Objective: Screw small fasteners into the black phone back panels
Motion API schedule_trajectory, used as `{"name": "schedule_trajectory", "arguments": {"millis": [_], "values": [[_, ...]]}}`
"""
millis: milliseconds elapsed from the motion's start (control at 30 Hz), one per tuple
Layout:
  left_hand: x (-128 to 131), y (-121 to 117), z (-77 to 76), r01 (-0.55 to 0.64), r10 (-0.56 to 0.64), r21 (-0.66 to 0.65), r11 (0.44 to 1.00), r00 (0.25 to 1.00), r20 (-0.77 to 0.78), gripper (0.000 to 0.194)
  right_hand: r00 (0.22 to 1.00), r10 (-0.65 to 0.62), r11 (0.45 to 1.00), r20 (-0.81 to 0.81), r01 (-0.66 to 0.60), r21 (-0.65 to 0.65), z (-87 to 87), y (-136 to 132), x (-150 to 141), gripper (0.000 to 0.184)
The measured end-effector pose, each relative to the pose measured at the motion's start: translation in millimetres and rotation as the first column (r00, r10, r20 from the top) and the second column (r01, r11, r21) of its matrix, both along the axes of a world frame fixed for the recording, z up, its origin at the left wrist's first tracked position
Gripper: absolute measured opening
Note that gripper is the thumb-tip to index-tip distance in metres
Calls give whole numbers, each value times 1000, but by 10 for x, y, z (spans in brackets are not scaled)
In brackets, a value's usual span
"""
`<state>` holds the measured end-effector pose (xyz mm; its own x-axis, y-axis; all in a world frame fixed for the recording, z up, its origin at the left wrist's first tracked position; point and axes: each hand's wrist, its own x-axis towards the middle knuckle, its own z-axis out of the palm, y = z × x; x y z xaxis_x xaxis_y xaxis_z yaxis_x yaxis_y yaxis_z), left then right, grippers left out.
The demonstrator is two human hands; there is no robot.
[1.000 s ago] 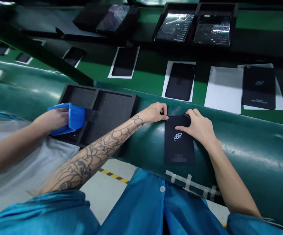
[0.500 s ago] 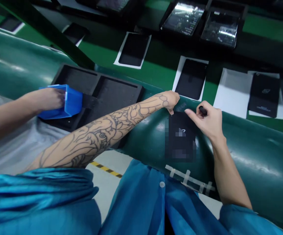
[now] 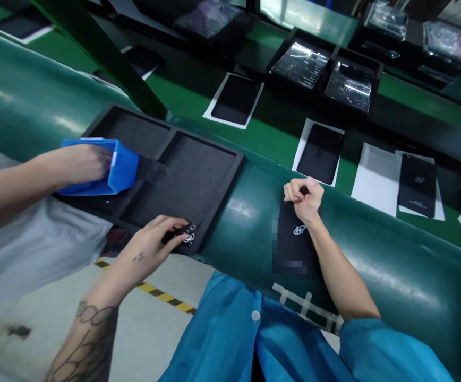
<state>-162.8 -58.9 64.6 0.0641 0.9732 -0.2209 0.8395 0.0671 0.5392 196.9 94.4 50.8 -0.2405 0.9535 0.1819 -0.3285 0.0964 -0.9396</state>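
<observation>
Factory line, green padded rail [image 3: 377, 249] before you. Your right hand [image 3: 306, 199] curls tight, fingertips pinching a small black part [image 3: 304, 190] at the top edge of a black phone back panel [image 3: 294, 239], which lies on the rail beneath that hand. Your left hand [image 3: 151, 244] pinches a small dark piece with metal rings [image 3: 185, 234] over the corner of a black foam tray [image 3: 182, 185], well apart from the panel. Beyond, a co-worker's hand [image 3: 83, 164] grips a blue plastic bin [image 3: 125, 167] at the tray's left end; more panels [image 3: 320, 154] lie on white sheets [image 3: 376, 180] across a green bench [image 3: 262, 135].
</observation>
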Motion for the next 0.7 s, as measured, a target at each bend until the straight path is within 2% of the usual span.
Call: {"name": "schedule_trajectory", "arguments": {"millis": [133, 400, 567, 700], "values": [[16, 75, -89, 50, -49, -47, 998, 999, 17, 32, 998, 19, 998, 53, -16, -56, -15, -2, -32, 79], [59, 115, 33, 91, -92, -64, 994, 996, -22, 29, 994, -36, 999, 106, 32, 36, -65, -122, -87, 74], [61, 93, 112, 21, -24, -82, 996, 999, -34, 30, 987, -47, 999, 154, 49, -11, -26, -101, -121, 77], [84, 67, 160, -93, 90, -42, 995, 993, -70, 26, 982, -107, 994, 153, 111, -15, 7, -110, -150, 78]]}}
